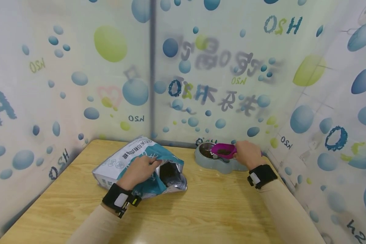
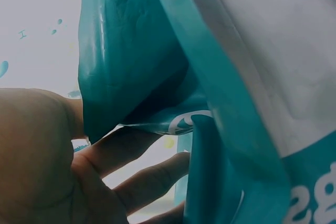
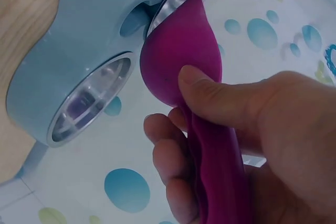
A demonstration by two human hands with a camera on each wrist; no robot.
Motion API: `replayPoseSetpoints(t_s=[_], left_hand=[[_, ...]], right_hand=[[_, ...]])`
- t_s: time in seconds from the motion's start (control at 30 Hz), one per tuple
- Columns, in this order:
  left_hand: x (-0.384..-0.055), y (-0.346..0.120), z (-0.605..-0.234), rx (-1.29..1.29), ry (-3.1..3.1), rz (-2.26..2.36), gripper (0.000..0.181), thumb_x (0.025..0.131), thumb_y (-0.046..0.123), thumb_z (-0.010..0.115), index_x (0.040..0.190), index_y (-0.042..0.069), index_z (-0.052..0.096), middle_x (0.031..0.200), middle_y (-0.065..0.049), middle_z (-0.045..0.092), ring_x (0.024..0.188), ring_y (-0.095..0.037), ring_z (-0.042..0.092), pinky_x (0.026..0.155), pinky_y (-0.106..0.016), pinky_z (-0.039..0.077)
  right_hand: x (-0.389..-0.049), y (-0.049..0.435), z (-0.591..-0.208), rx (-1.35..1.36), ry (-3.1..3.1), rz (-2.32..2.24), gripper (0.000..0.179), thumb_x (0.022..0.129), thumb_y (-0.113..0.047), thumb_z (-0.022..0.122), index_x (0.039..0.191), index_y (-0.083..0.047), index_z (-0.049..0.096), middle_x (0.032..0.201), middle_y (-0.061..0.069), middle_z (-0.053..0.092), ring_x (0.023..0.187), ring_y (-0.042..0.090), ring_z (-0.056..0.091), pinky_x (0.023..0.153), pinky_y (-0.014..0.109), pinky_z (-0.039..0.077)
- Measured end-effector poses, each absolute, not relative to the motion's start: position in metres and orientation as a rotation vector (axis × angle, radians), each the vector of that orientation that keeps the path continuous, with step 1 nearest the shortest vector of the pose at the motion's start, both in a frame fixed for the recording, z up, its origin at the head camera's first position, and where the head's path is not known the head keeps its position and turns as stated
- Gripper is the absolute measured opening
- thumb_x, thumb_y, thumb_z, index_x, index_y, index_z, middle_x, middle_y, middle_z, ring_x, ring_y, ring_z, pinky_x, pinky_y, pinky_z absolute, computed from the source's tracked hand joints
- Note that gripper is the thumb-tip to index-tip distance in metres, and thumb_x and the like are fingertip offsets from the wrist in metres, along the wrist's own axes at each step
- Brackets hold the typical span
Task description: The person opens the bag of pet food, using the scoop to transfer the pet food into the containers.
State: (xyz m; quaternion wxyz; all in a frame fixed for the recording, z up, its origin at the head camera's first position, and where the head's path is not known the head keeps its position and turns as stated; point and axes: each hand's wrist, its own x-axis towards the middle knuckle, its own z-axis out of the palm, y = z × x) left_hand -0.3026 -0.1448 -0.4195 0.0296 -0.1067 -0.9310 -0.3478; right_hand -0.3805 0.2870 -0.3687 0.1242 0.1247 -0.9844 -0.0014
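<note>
Two clamped grips, I see — left hand (image 1: 140, 172) pinches bag (image 1: 119, 159), lower left; right hand's (image 1: 248, 155) fingers wrap purple scoop (image 3: 181, 48), lower right.

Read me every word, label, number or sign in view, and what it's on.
"H2O", mirrored, repeated on the backdrop.
"H", large, on the backdrop's left.
Grey handwriting across the backdrop: too blurred to read.
Bag: Chinese lettering, too blurred; big white letters, cut off.
Scoop, bowl: no text seen.
</note>
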Motion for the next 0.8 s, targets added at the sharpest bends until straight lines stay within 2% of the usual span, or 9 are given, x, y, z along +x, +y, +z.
replayPoseSetpoints(t_s=[0.17, 0.3, 0.43, 0.6, 0.8], left_hand=[[-0.302, -0.145, -0.421, -0.344, -2.861, -1.085, 0.059, 0.122, 0.036, 0.060, 0.068, 0.022, 0.042, 0.063, 0.008, 0.031, 0.054, -0.011, 0.034, 0.055, -0.027, 0.029], [-0.302, -0.145, -0.421, -0.351, -2.845, -1.081, 0.061, 0.122, 0.035, 0.060, 0.066, 0.022, 0.040, 0.062, 0.008, 0.030, 0.053, -0.011, 0.034, 0.055, -0.026, 0.029], [-0.302, -0.145, -0.421, -0.346, -2.844, -1.084, 0.060, 0.122, 0.035, 0.061, 0.067, 0.021, 0.041, 0.062, 0.008, 0.031, 0.053, -0.011, 0.035, 0.055, -0.026, 0.029], [-0.303, -0.145, -0.421, -0.350, -2.856, -1.095, 0.058, 0.122, 0.036, 0.060, 0.068, 0.021, 0.047, 0.062, 0.008, 0.033, 0.053, -0.011, 0.036, 0.054, -0.027, 0.031], [-0.303, -0.146, -0.421, -0.345, -2.853, -1.086, 0.058, 0.122, 0.036, 0.060, 0.068, 0.021, 0.045, 0.062, 0.008, 0.033, 0.054, -0.011, 0.037, 0.055, -0.027, 0.031]], right_hand=[[-0.387, 0.281, -0.370, 0.375, -2.770, -0.066, 0.038, 0.093, -0.003, 0.087, 0.069, -0.010, 0.057, 0.065, 0.009, 0.061, 0.062, 0.031, 0.068, 0.052, 0.052, 0.055], [-0.393, 0.272, -0.371, 0.351, -2.721, -0.140, 0.034, 0.093, -0.002, 0.084, 0.070, -0.008, 0.060, 0.063, 0.011, 0.062, 0.058, 0.034, 0.067, 0.049, 0.051, 0.054], [-0.396, 0.262, -0.368, 0.313, -2.705, -0.205, 0.028, 0.096, -0.001, 0.082, 0.074, -0.007, 0.065, 0.062, 0.009, 0.059, 0.056, 0.031, 0.065, 0.047, 0.043, 0.045], [-0.398, 0.251, -0.365, 0.288, -2.706, -0.264, 0.033, 0.098, 0.000, 0.082, 0.072, -0.008, 0.063, 0.058, 0.005, 0.049, 0.052, 0.022, 0.051, 0.049, 0.036, 0.026], [-0.399, 0.243, -0.365, 0.272, -2.696, -0.279, 0.038, 0.097, 0.000, 0.083, 0.069, -0.011, 0.059, 0.058, 0.002, 0.042, 0.053, 0.019, 0.045, 0.050, 0.035, 0.025]])
